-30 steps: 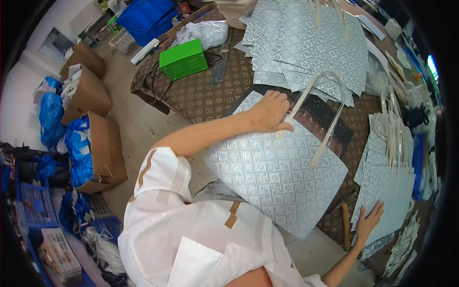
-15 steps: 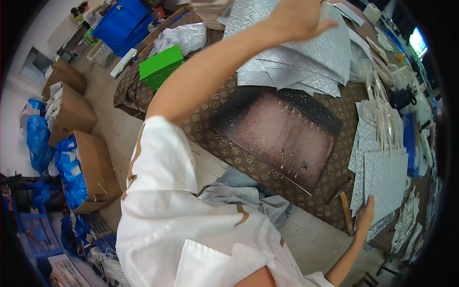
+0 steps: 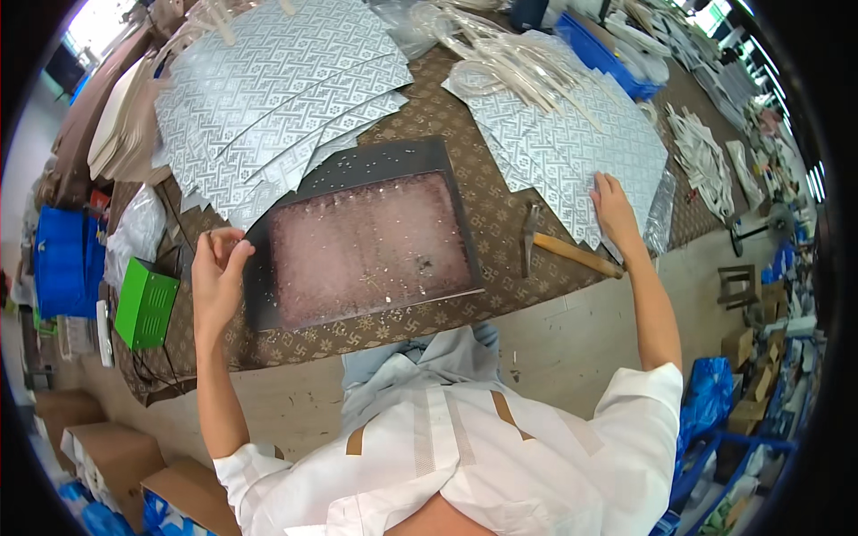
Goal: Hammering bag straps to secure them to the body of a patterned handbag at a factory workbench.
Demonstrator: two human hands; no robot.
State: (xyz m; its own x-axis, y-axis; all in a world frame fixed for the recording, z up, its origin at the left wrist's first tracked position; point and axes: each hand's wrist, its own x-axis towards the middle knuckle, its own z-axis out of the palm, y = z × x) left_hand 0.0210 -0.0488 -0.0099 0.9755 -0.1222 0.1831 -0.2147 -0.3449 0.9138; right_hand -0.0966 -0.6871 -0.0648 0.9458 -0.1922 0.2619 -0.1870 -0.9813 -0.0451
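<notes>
My left hand [image 3: 219, 268] is at the left edge of a black board [image 3: 357, 165], fingers curled and thumb bent toward them, at the near corner of a silver patterned sheet [image 3: 286, 80] from a fanned stack. The corner seems to meet the fingertips. A pinkish-brown worn area [image 3: 371, 246] covers most of the board, dotted with pale crumbs. On the right, my right hand [image 3: 615, 210] rests with fingers stretched out on a second stack of patterned sheets [image 3: 554, 152]. Close by, a hammer with a wooden handle [image 3: 576, 254] lies on the brown patterned cloth.
Pale strips [image 3: 527, 62] lie over the right stack. Beyond are a blue tray [image 3: 608, 58] and a bundle of white strips [image 3: 710, 161]. At the left stand a green box [image 3: 146, 304], a clear plastic bag [image 3: 136, 223] and blue bins [image 3: 67, 259]. Cardboard boxes [image 3: 112, 464] sit on the floor.
My view has turned left to face the board. My left hand has come back from the far side of the sheet stack to its near corner. My right hand stays at the right stack.
</notes>
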